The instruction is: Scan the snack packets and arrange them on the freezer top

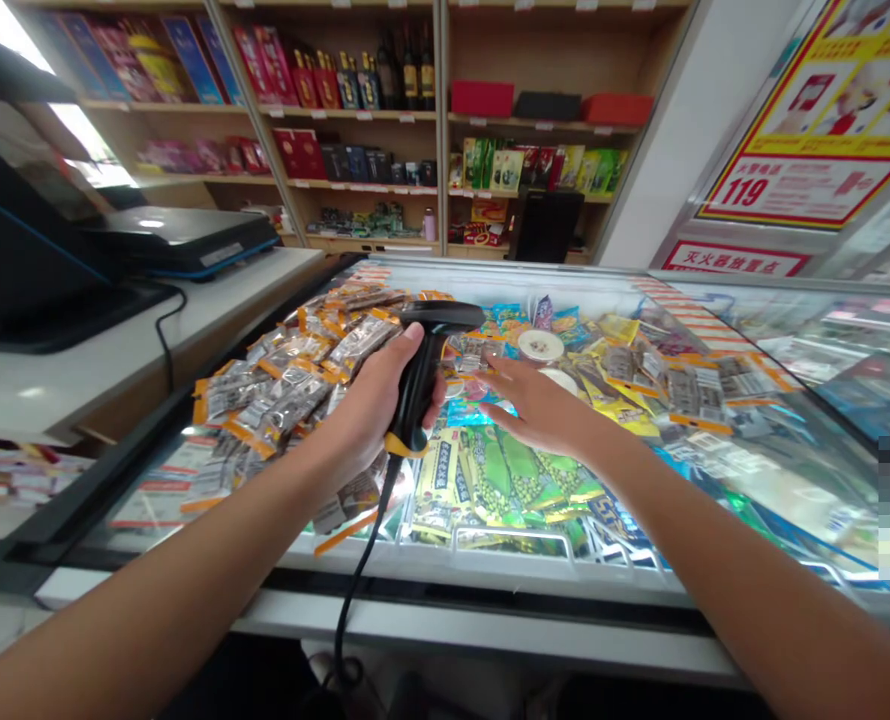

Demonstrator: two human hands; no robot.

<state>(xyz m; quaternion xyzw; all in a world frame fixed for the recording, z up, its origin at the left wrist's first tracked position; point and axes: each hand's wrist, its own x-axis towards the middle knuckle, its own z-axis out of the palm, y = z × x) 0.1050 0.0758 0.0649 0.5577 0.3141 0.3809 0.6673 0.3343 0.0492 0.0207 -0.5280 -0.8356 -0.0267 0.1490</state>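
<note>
My left hand (389,385) is wrapped around the handle of a black barcode scanner (416,385) with orange trim. The scanner's head is up, and its cable hangs down toward me. My right hand (539,400) reaches in from the right with fingers stretched out, just right of the scanner. Close to its fingertips lies a small packet (475,352); whether they touch it I cannot tell. On the left of the freezer's glass top (167,500), clear snack packets with orange ends (287,390) are heaped. A few similar packets (696,390) lie to the right.
Beneath the glass are green ice-pop bags (516,475) and a round white-lidded tub (541,345). A counter (62,385) at left bears a flat weighing scale (190,240) and a dark machine (17,220). Shelves (355,115) with boxes and bottles stand behind.
</note>
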